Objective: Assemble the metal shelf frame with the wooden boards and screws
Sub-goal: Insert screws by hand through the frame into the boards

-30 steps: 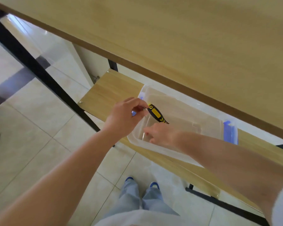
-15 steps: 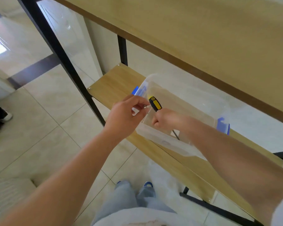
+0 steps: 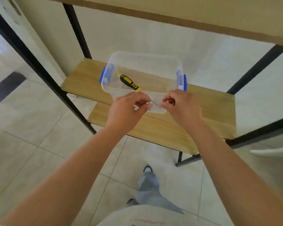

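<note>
Pale glossy floor tiles [image 3: 44, 154] fill the lower and left parts of the frame, with a cream wall [image 3: 137, 35] behind the shelf unit across the upper middle. The black metal frame [image 3: 39, 69] runs as a slanted post from the upper left edge down toward the centre, with a second post at upper centre-left and others at the right edge. A wooden top board [image 3: 203, 12] spans the top of the frame, and a lower wooden board [image 3: 207, 115] lies in the middle, its long axis running left to right with a small screw head at its far left corner. On that lower board sits a clear plastic storage box [image 3: 144, 62] with blue clip handles on its left and right ends. Inside it lies a screwdriver [image 3: 129, 82] with a black and yellow handle, its long axis diagonal, the butt end toward the upper left and the shaft end toward the lower right, at the box's near wall. In front of the box's near rim, the left hand [image 3: 126, 111] and the right hand [image 3: 183, 106] are close together, each with curled fingers pinching small metal hardware [image 3: 148, 102]; it looks like a screw and perhaps a washer, though blur leaves this uncertain. The person's grey trousers and blue shoe [image 3: 147, 168] show at the bottom centre.
</note>
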